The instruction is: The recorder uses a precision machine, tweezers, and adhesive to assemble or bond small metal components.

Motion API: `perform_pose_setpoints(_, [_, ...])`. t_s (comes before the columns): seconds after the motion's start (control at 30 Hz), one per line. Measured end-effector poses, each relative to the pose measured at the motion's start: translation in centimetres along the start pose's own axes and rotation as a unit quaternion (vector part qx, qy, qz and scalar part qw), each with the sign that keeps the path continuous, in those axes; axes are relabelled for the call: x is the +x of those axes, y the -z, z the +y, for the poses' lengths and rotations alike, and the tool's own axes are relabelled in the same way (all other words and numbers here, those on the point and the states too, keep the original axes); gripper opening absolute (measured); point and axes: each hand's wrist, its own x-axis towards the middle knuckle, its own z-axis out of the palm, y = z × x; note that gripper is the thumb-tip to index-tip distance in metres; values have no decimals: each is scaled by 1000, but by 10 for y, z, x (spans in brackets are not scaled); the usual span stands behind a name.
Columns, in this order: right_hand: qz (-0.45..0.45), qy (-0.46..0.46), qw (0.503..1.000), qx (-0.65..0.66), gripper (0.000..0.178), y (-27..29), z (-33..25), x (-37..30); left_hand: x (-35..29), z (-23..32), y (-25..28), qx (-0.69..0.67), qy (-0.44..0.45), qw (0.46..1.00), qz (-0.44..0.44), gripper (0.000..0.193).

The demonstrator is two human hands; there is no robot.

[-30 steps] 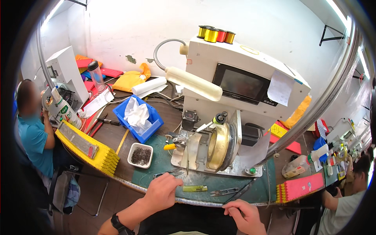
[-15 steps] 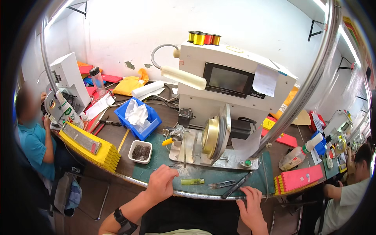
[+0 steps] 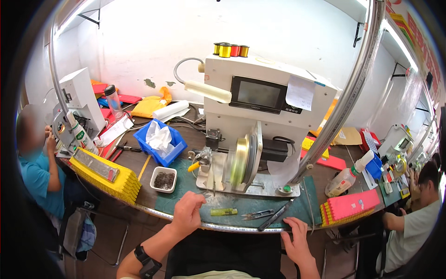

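My left hand point(image 3: 187, 213) is raised over the front edge of the green mat point(image 3: 186, 204), fingers curled and pressed together; whatever they pinch is too small to make out. Just right of it lies a yellow-green lighter point(image 3: 224, 211), then thread snips point(image 3: 258, 214) and a dark slim tool point(image 3: 276, 215). My right hand point(image 3: 297, 235) rests by the table edge beside that tool, its fingers apart and holding nothing. Behind them stands a white machine point(image 3: 218, 83) with a screen point(image 3: 255, 94) and a gold wheel point(image 3: 239, 160), which looks blurred.
A white dish of dark bits point(image 3: 164, 180) and a blue bin with tissue point(image 3: 174, 151) stand left. Yellow foam pads point(image 3: 107, 179) lie farther left, pink pads point(image 3: 350, 207) and a white bottle point(image 3: 346, 181) right. A metal post point(image 3: 341, 107) rises right. People sit at both sides.
The gold wheel was sharp and now looks streaked, as if spinning. The whole view has shifted slightly. My hands keep nearly the same pose.
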Motion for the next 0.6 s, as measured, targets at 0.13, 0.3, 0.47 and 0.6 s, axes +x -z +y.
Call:
perform_pose_setpoints(0.13, [1, -10, 1000, 12, 43, 1, 0, 1, 0, 0, 1, -6, 3, 1000, -1, 20])
perform_pose_setpoints(0.3, [0, -6, 1000, 18, 43, 1, 3, 1, -1, -1, -1, -7, 7, 1000, 2, 19])
perform_pose_setpoints(0.47, [4, 2, 1000, 16, 43, 1, 4, 0, -1, 0, -2, 1, 8, 1000, 3, 17])
perform_pose_setpoints(0.6, [4, 8, 1000, 16, 44, 2, 4, 0, -3, 0, -2, 7, 8, 1000, 5, 17])
